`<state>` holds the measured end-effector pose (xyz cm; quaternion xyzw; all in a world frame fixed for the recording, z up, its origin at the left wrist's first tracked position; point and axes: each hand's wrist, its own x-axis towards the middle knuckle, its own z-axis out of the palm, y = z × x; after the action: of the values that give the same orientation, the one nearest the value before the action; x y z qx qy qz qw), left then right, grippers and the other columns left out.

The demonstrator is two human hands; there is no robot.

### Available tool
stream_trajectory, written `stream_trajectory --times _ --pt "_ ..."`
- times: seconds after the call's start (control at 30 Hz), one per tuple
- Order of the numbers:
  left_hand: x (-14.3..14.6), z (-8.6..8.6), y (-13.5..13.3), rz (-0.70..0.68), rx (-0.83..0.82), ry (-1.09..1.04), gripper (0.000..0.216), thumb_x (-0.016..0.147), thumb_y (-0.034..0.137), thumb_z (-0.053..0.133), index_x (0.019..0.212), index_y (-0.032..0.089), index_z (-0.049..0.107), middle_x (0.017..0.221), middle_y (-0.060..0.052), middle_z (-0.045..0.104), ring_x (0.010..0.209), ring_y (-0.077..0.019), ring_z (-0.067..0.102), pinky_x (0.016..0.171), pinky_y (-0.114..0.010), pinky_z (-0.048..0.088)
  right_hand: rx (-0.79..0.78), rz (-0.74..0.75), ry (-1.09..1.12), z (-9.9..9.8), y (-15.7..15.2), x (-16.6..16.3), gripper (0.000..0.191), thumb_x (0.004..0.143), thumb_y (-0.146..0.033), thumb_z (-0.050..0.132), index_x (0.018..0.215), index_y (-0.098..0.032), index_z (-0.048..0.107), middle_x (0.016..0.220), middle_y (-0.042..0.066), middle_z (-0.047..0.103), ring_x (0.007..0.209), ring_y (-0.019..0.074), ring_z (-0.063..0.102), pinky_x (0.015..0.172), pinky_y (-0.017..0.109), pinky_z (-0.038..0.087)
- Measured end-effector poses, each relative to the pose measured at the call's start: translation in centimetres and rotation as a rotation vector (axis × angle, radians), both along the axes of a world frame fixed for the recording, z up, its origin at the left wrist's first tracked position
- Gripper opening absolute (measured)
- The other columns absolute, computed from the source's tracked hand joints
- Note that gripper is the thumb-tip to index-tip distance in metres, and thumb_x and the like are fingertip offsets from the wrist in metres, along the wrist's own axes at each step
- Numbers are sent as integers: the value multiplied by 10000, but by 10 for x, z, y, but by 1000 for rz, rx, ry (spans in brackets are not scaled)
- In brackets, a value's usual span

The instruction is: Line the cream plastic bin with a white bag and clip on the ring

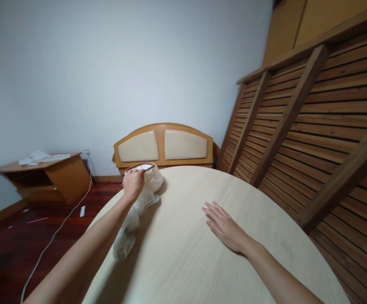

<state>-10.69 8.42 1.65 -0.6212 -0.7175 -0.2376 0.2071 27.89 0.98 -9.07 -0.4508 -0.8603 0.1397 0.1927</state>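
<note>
My left hand is closed on the brown-edged rim of a whitish, translucent bag on the left part of a round, pale wood-grain table. The soft body of the bag trails toward me along the tabletop, partly behind my left forearm. What it contains, if anything, I cannot make out. To the right, my right hand rests palm down on the tabletop, fingers stretched out and holding nothing.
Behind the table stands a wooden headboard with two cream panels. A large slatted wooden frame leans along the right side. At left, a low cabinet bears crumpled white plastic. A white cable crosses the dark red floor.
</note>
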Motion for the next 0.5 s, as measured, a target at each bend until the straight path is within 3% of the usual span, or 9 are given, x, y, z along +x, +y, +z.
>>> stream_trajectory --times 0.13,0.27,0.37,0.5 --pt "10 3 -7 18 13 -29 361 907 299 497 1190 174 683 1184 -186 673 1158 -380 554 972 -516 434 -52 -14 -15 -3 1 -3 639 1027 -619 263 1541 -266 403 1651 9 288 1551 246 139 1263 460 159" --pt "33 -4 -17 -59 45 -62 495 862 251 566 1346 150 546 1416 -210 523 1321 -401 432 1114 -587 304 -82 -32 -24 -5 0 -7 662 1023 -630 240 1527 -245 431 1626 38 346 1536 259 205 1252 484 178" --pt "66 -28 -31 -248 -17 -64 477 896 273 559 1356 149 529 1488 -191 461 1386 -353 397 1156 -520 315 -67 -54 -44 -6 2 -10 661 1010 -647 269 1498 -252 477 1609 53 379 1523 272 249 1245 507 179" --pt "116 -83 -56 -496 -200 -74 423 931 309 533 1326 161 565 1452 -166 533 1334 -298 506 1118 -465 410 -88 -73 -117 -7 12 -20 723 957 -694 374 1530 -256 424 1650 72 274 1539 305 180 1240 547 135"
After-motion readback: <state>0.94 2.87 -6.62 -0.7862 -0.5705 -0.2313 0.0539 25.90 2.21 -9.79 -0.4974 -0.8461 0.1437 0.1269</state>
